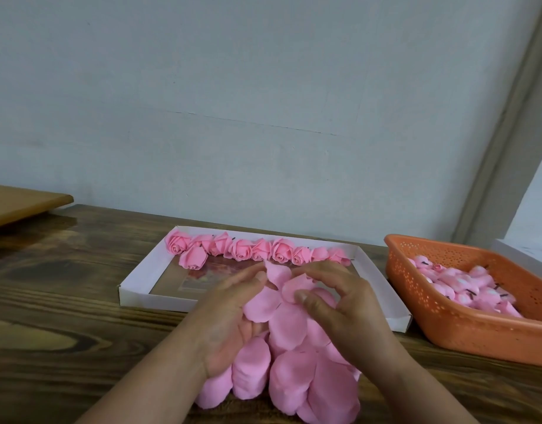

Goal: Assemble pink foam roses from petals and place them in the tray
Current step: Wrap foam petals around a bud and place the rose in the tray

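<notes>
The white tray (135,293) has bare floor across its near-left part, open to a reach from above or from the left. Its far edge is blocked by a row of finished roses (251,250) running nearly wall to wall. Both hands, the left hand (230,319) and the right hand (340,307), with the heap of loose petals (288,371), fill the space in front of the tray's near rim. The orange basket (465,335) stands just beside the tray's right side. The table (64,286) to the left lies open.
</notes>
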`<state>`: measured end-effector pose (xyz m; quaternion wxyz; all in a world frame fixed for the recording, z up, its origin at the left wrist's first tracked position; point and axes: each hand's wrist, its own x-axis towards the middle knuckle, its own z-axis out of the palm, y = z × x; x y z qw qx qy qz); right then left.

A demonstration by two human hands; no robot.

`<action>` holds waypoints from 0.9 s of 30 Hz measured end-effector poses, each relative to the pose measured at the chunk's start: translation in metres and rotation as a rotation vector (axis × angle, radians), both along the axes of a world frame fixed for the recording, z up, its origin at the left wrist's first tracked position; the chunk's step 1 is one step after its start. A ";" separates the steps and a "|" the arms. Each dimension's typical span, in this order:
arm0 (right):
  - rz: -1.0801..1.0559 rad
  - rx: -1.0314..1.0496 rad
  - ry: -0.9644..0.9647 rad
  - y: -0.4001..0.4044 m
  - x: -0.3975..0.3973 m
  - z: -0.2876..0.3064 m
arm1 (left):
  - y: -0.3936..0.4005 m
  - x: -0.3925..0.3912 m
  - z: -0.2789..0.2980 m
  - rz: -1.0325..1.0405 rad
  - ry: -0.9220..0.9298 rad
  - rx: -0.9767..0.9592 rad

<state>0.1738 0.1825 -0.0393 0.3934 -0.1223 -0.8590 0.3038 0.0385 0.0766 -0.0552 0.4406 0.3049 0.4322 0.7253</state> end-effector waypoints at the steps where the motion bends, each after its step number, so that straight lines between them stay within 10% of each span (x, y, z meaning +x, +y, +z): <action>1: -0.005 -0.028 0.003 0.000 0.000 0.000 | 0.000 0.001 0.000 -0.009 0.034 0.003; 27: 0.068 0.021 0.013 -0.006 0.000 0.001 | 0.000 0.001 -0.006 0.049 0.302 0.044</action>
